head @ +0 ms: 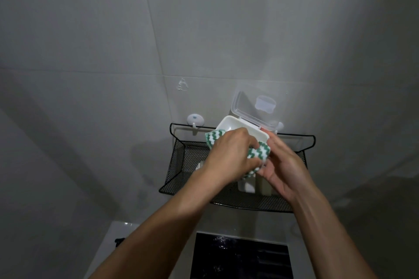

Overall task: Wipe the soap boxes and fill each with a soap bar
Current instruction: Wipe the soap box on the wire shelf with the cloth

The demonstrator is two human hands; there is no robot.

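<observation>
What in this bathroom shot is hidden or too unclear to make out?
- Head view: the soap box floor lies under the striped cloth and left hand; soap unseen.
- White items in the black mesh basket sit behind both forearms; unidentifiable.
- Right hand fingers go behind the box.
- Dark panel: cut off by the bottom edge.

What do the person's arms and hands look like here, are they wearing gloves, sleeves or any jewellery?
Both are bare. The left hand and right hand wear no gloves, and no rings show on the fingers in view. Both forearms are uncovered right down to the bottom edge of the picture, so no sleeves appear. Neither wrist carries a watch or bracelet. No markings show, though the light is dim.
</observation>
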